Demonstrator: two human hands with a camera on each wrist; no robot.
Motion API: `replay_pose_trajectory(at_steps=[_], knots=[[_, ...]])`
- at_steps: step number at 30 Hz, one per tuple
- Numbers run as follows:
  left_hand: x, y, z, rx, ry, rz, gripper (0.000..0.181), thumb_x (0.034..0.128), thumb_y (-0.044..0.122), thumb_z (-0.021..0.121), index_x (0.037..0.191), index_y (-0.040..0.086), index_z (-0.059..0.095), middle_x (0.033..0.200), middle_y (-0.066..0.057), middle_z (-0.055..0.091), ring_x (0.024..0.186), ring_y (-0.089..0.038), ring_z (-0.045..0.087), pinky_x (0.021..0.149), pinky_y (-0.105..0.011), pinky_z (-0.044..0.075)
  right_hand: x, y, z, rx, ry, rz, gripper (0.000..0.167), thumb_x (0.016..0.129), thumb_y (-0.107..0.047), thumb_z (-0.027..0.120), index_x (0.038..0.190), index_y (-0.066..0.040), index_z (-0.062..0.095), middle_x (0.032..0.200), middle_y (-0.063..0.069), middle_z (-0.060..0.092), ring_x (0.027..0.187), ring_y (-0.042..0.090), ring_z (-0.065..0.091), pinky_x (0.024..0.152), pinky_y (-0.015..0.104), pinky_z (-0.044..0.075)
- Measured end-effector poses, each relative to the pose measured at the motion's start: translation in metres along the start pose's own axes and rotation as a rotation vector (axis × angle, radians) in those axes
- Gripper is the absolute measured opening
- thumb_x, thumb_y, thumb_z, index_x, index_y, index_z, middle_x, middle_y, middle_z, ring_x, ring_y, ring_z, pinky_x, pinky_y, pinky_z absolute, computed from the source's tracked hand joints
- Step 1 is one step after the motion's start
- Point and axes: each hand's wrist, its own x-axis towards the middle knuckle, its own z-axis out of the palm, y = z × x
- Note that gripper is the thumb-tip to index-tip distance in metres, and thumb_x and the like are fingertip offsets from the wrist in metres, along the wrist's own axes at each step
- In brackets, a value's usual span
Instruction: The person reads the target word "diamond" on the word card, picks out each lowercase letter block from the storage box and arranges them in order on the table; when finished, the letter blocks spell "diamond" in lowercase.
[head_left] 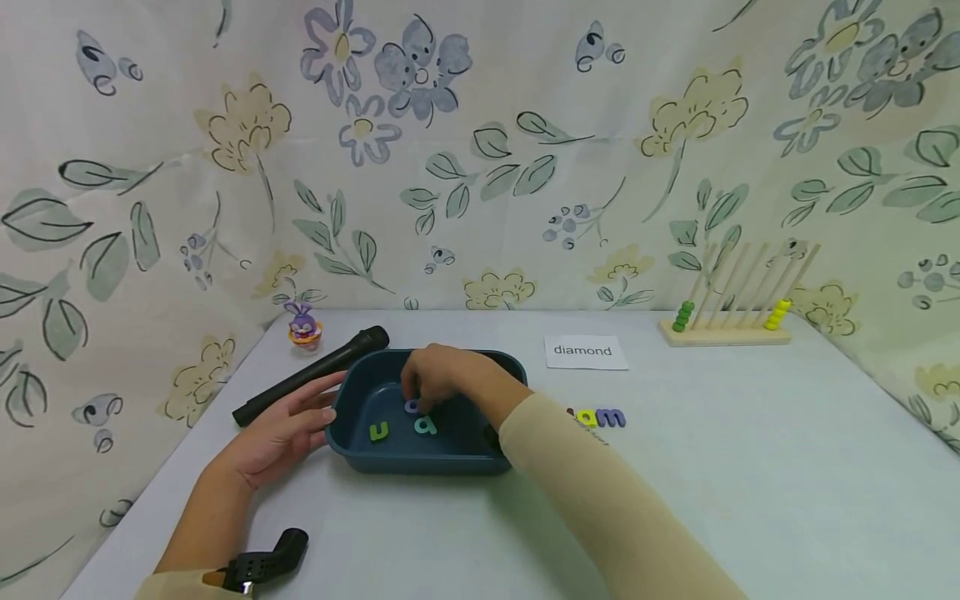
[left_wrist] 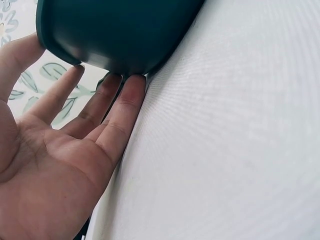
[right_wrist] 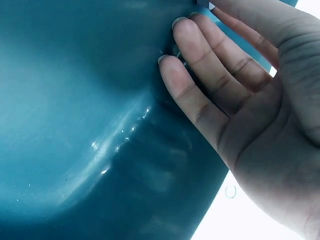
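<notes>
A dark teal basin (head_left: pixel 431 464) stands on the table. Inside it lie a green letter (head_left: pixel 378 431), shaped like a u, and a teal letter (head_left: pixel 425 426). My right hand (head_left: pixel 444 375) reaches into the basin and pinches a purple letter (head_left: pixel 412 406) between thumb and index finger; the right wrist view shows only a sliver of it at the top. My left hand (head_left: pixel 281 429) rests against the basin's left side, its fairly straight fingers (left_wrist: pixel 117 115) and thumb touching the outer wall and rim.
Behind the basin lies a black microphone (head_left: pixel 315 375). A small purple bunny toy (head_left: pixel 303 327) stands back left. A card reading "diamond" (head_left: pixel 585 352) and a row of letters (head_left: pixel 609 417), partly behind my right sleeve, are on the right. A bead frame (head_left: pixel 726 335) stands farther back.
</notes>
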Motion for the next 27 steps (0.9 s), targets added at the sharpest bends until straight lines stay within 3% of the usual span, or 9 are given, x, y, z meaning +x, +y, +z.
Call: replay_pose_trajectory(at_steps=[9,15,27], knots=[[-0.001,-0.001,0.000,-0.002,-0.002,0.006,0.065,0.1054,0.018,0.057,0.163,0.012,0.027,0.169,-0.025,0.019,0.122,-0.004,0.063,0.100,-0.024,0.054,0.002,0.004,-0.001,0.062,-0.017,-0.008,0.013,0.091,-0.018,0.080,0.104,-0.018,0.075,0.096,-0.002,0.070,0.082,0.013,0.068,0.073,0.028,0.055],[-0.001,-0.002,0.000,-0.002,0.013,0.000,0.065,0.1054,0.018,0.058,0.163,0.014,0.028,0.169,-0.024,0.019,0.121,-0.004,0.064,0.100,-0.024,0.054,0.002,0.011,-0.002,0.154,0.017,-0.030,0.013,0.090,-0.013,0.079,0.102,-0.016,0.073,0.090,-0.001,0.071,0.078,0.013,0.069,0.075,0.027,0.055],[0.000,-0.001,-0.001,0.000,0.005,-0.003,0.065,0.1054,0.018,0.057,0.163,0.013,0.027,0.169,-0.024,0.019,0.122,-0.003,0.063,0.100,-0.023,0.054,-0.002,0.017,-0.007,0.287,-0.012,-0.093,0.014,0.091,-0.008,0.077,0.103,-0.012,0.074,0.093,0.001,0.073,0.079,0.015,0.071,0.074,0.026,0.058]])
